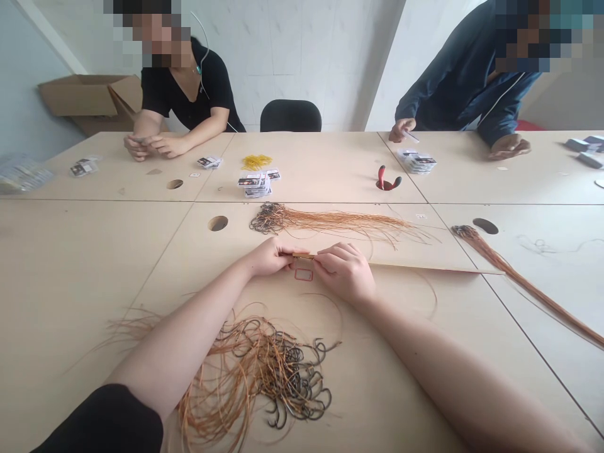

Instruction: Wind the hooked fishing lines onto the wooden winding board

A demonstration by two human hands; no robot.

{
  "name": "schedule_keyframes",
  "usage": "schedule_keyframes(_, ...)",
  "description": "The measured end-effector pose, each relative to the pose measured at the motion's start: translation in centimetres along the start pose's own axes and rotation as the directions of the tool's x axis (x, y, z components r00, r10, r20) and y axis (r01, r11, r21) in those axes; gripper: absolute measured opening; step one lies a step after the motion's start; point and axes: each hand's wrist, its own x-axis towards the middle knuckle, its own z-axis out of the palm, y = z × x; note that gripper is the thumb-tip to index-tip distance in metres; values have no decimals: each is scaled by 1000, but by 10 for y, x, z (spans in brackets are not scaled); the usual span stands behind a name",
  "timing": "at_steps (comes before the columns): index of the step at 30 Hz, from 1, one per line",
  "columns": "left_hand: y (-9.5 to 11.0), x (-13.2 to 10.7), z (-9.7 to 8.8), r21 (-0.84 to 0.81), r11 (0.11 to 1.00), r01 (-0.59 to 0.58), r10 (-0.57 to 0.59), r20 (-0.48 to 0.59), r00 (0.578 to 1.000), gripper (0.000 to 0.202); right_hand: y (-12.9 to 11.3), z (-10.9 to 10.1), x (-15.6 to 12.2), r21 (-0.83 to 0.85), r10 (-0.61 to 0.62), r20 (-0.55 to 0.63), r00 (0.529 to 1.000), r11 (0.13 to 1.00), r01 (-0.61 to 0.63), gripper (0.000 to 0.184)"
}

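A long, thin wooden strip (425,268) lies across the table, and both my hands are closed at its left end. My left hand (271,257) pinches the tip between thumb and fingers. Just to the right, my right hand (346,270) has its fingers bent over the same strip, back of the hand up. Any line or hook between the fingers is too small to make out. A red-bordered label (303,275) shows just below the strip. Between my forearms lies a tangled pile of large dark fish hooks (302,377) tied to orange-brown lines (212,384).
Beyond my hands lies a row of hooks with lines (330,220); another bundle (528,283) is at right. Small packs (256,184), yellow pieces (256,162) and red-handled pliers (382,179) in a table hole are farther back. Two people (189,94) (453,82) sit opposite.
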Motion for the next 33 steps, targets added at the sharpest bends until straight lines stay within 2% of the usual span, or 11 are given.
schedule_keyframes(18, 1, 0, 1, -19, 1000, 18, -18, -3, 1000, 42, 0, 0, 1, -10, 4, 30, 1000, 1000, -3, 15)
schedule_keyframes(21, 6, 0, 0, -45, 999, 25, -23, 48, 999, 40, 2, 0, 1, 2, -12, 18, 1000, 1000, 12, 14)
schedule_keyframes(26, 12, 0, -4, -184, 980, 69, -37, 176, 984, 22, 6, 0, 1, 2, -25, 31, 999, 1000, 25, 14)
schedule_keyframes(33, 14, 0, -6, -308, 945, 113, -33, 253, 967, 21, 8, 3, -1, -4, -13, 74, 997, 1000, 14, 17)
